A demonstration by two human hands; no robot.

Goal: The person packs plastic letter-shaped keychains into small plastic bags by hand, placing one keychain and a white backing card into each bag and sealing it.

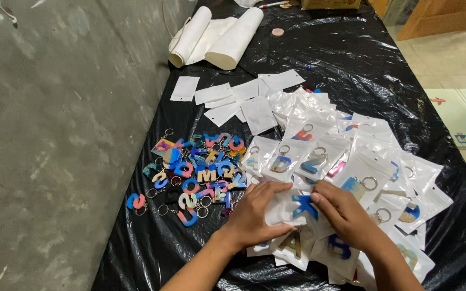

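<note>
A small clear bag containing a blue letter keyring is pinched by the fingers of the left hand and right hand, on the tabletop. Loose keyrings are piled at 10 o'clock.

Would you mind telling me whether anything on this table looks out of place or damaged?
Nothing looks damaged. One letter keychain lies apart from the loose pile, toward the table's edge, and the bagged keychains overlap untidily.
</note>
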